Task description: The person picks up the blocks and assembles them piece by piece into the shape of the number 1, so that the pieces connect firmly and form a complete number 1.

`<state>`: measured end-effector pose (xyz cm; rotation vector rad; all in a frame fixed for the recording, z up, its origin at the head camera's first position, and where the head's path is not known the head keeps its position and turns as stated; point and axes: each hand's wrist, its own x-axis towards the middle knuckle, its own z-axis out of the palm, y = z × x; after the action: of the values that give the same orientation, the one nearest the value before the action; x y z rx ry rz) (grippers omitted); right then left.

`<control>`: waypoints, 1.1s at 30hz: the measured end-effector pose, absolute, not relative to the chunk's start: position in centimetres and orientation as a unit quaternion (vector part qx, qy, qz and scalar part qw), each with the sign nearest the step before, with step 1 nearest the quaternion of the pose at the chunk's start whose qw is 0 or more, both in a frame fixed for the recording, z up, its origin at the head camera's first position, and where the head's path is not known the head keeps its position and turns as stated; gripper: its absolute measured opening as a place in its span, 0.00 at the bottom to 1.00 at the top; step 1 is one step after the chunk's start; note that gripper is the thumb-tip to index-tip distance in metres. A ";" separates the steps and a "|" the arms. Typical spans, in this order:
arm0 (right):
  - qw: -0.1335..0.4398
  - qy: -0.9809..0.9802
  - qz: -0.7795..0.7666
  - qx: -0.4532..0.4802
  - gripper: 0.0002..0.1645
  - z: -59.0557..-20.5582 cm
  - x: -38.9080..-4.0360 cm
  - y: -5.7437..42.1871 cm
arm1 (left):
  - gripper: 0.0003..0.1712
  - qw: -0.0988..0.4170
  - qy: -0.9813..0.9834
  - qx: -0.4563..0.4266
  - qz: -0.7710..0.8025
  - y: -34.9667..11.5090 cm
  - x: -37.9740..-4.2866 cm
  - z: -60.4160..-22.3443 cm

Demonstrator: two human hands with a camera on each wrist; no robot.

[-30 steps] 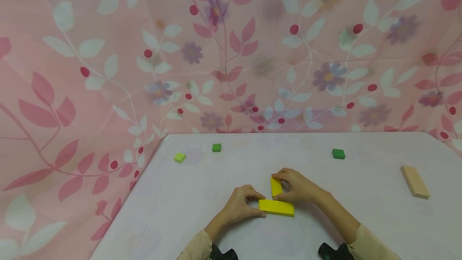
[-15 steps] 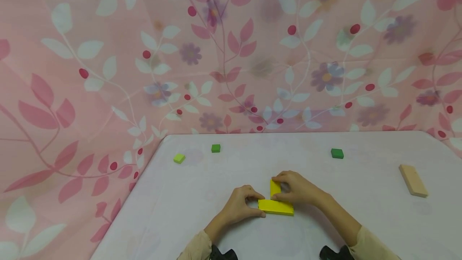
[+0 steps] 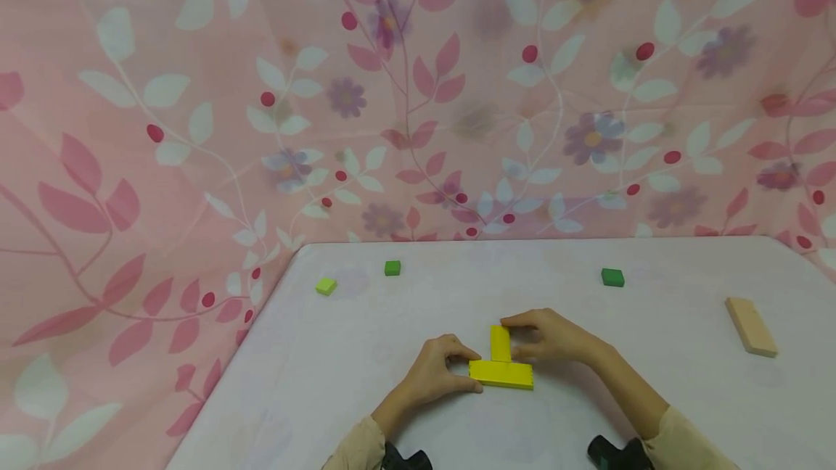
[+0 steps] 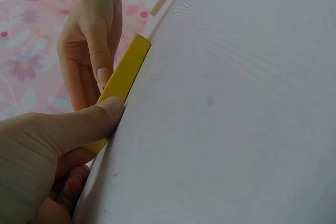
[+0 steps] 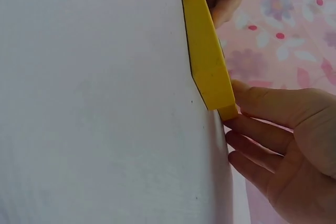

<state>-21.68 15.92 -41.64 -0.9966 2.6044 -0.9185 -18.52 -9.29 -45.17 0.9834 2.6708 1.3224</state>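
On the white table a long yellow block point(image 3: 506, 376) lies crosswise, and a smaller yellow block point(image 3: 500, 344) meets its far side, the two forming an upside-down T. My left hand point(image 3: 434, 368) pinches the long block's left end between thumb and fingers; in the left wrist view the thumb point(image 4: 107, 109) presses its near face. Beside the smaller block is my right hand point(image 3: 555, 338), fingers loosely extended, the index fingertip right at its far corner. In the right wrist view those fingers point(image 5: 262, 132) stretch out by the end of the smaller block point(image 5: 228, 113), mostly hidden behind the long one.
Toward the back left lie a light green block point(image 3: 326, 286) and a green block point(image 3: 392, 268). A dark green block point(image 3: 612, 278) sits at the back right, and a plain wooden plank point(image 3: 751, 326) farther right. Behind the table hangs a pink floral cloth point(image 3: 418, 93).
The right hand has loosened its pinch on the smaller yellow block and shifted slightly right, uncovering more of it. The left hand keeps its hold on the long block.
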 end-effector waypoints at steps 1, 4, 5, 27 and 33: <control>0.103 0.881 -0.311 -0.341 0.29 -41.6 -21.7 16.0 | 0.20 0.002 0.852 0.313 0.420 -9.3 -18.5 -45.2; 0.100 0.879 -0.310 -0.349 0.27 -41.6 -21.7 16.0 | 0.20 0.001 0.853 0.313 0.419 -9.3 -18.6 -45.2; 0.099 0.878 -0.310 -0.352 0.26 -41.6 -21.7 16.0 | 0.20 0.001 0.853 0.313 0.418 -9.3 -18.6 -45.2; 0.045 0.872 -0.295 -0.387 0.28 -41.9 -21.8 14.8 | 0.20 -0.005 0.848 0.318 0.424 -9.4 -18.5 -45.3; 0.039 0.893 -0.261 -0.366 0.31 -41.8 -21.7 13.6 | 0.20 -0.006 0.843 0.323 0.430 -9.4 -18.4 -45.3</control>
<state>-21.70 13.59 -41.83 -1.1211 2.7364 -0.8001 -18.43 -9.40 -45.33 1.0183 2.6593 1.3556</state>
